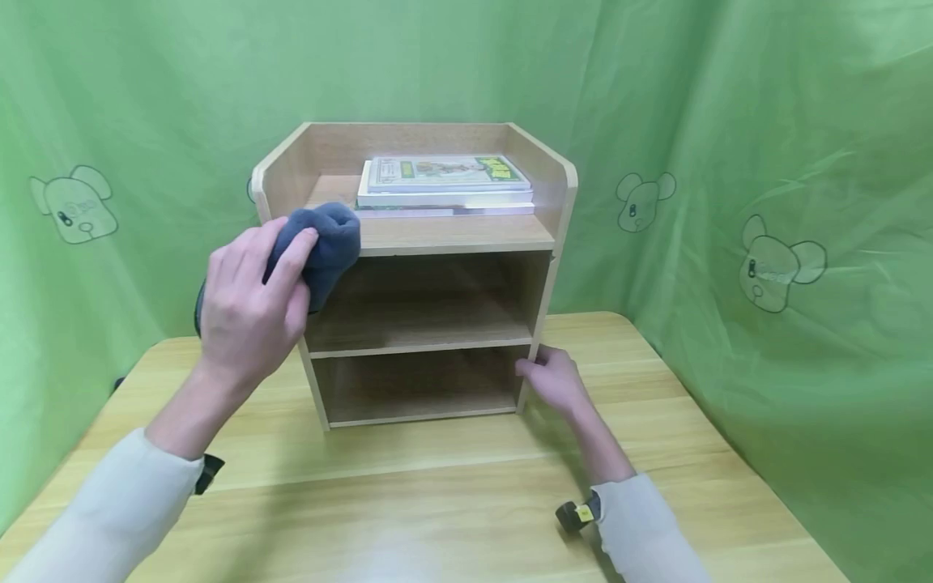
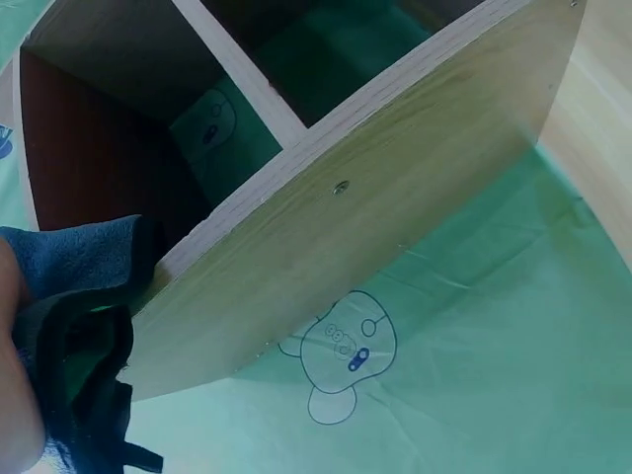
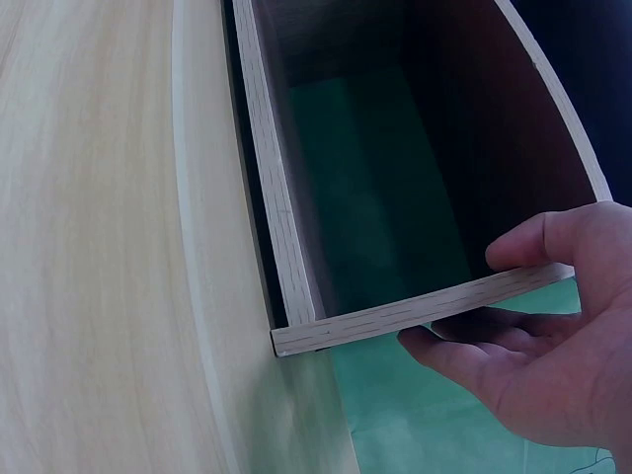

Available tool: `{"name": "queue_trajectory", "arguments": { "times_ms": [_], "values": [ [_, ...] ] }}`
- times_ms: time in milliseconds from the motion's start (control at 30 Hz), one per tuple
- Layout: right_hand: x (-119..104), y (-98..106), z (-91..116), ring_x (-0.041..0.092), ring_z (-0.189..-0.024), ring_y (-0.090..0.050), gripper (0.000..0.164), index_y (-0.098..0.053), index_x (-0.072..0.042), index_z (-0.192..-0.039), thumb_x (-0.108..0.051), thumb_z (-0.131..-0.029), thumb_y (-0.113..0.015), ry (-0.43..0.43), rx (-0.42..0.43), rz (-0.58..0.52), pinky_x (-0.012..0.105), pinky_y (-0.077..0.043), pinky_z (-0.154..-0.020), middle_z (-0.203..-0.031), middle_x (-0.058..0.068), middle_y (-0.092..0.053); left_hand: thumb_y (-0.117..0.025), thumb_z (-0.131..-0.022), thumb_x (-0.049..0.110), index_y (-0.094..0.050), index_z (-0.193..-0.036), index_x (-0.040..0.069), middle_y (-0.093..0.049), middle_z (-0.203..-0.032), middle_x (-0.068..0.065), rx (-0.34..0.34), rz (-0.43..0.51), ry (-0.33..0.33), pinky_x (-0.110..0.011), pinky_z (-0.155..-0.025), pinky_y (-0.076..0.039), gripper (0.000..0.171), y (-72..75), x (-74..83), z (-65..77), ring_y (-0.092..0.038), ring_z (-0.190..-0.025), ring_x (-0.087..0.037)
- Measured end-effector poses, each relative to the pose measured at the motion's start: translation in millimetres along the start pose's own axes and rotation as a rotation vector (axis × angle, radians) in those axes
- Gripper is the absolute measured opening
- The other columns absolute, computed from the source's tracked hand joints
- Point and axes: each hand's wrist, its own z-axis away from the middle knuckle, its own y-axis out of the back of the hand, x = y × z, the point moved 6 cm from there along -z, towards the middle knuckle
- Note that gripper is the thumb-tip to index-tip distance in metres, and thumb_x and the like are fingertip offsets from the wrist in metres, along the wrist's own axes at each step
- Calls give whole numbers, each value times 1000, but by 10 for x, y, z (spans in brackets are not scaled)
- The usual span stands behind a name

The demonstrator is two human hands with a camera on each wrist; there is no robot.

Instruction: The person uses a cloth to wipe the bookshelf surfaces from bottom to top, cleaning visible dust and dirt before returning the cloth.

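A small wooden shelf (image 1: 419,354) stands on the table, with two open compartments below a railed top. My left hand (image 1: 251,295) holds a dark blue cloth (image 1: 331,243), bunched up, at the shelf's upper left front corner. In the left wrist view the cloth (image 2: 84,262) lies right at the front edge of the side panel (image 2: 296,232). Down at the lower right, my right hand (image 1: 557,379) grips the other side panel (image 3: 434,306), its thumb inside the bottom compartment and its fingers outside.
A short stack of books (image 1: 445,186) lies on the shelf's top board, inside the raised rails. Below is a light wooden table (image 1: 437,502). Green curtains (image 1: 802,162) with mouse-like drawings hang behind and at both sides.
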Motion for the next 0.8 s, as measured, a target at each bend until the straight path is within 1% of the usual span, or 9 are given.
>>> {"name": "queue_trajectory", "arguments": {
  "times_ms": [100,200,300,400,467,533,600,700,800],
  "values": [
    [2,-2,3,36,-111,-65,52,-57,8,-135,-23,-93,-59,0,-5,2,45,-55,-92,-127,29,-65,-53,-89,-1,-68,-119,4,-68,-118,-26,-1,22,23,-59,-84,-48,35,31,-10,31,-62,-105,-48],
    [9,-7,2,36,-111,-65,52,-56,8,-136,-23,-94,-59,-2,-9,-2,45,-56,-91,-128,29,-65,-53,-88,-1,-66,-118,2,-67,-117,-28,-23,39,39,-59,-86,-49,33,43,-20,86,-61,-103,-49],
    [7,-10,-2,38,-113,-64,52,-56,8,-136,-23,-94,-59,1,-8,-5,47,-55,-94,-129,29,-64,-54,-86,-2,-64,-116,0,-65,-116,-29,-32,53,65,-60,-89,-50,32,49,-36,178,-61,-102,-50],
    [2,-14,-5,42,-117,-63,52,-56,8,-136,-23,-94,-59,6,-8,-7,51,-53,-98,-129,30,-64,-54,-83,-2,-62,-114,-2,-64,-115,-29,-55,65,93,-59,-90,-52,32,39,-50,311,-61,-101,-49],
    [0,-17,-5,43,-119,-62,52,-56,8,-136,-22,-94,-59,6,-9,-6,52,-52,-100,-129,30,-64,-54,-83,-2,-61,-113,-3,-64,-114,-29,-85,70,92,-59,-90,-53,31,18,-44,414,-61,-101,-49],
    [-1,-18,-4,43,-120,-62,52,-56,8,-137,-22,-94,-59,4,-8,-7,53,-51,-101,-130,30,-64,-54,-84,0,-61,-113,-4,-64,-113,-30,-116,68,77,-58,-90,-53,30,-9,-28,515,-61,-100,-49],
    [-1,-19,-2,43,-121,-62,53,-55,8,-137,-23,-94,-58,2,-9,-5,53,-51,-101,-130,30,-64,-53,-85,1,-63,-113,-4,-64,-113,-30,-128,64,68,-58,-90,-52,30,-25,-14,599,-61,-100,-49],
    [2,-16,0,43,-120,-62,52,-56,7,-136,-23,-94,-59,-3,-9,-5,52,-51,-101,-130,29,-64,-52,-86,2,-63,-113,-3,-64,-113,-29,-136,53,67,-57,-89,-53,30,-38,-2,688,-61,-100,-49],
    [10,-9,3,43,-119,-62,52,-56,8,-136,-23,-94,-59,-9,-7,-7,52,-52,-100,-129,29,-64,-52,-86,2,-63,-113,-3,-64,-113,-28,-145,50,73,-57,-87,-53,30,-46,5,734,-61,-100,-48]
  ]
}}
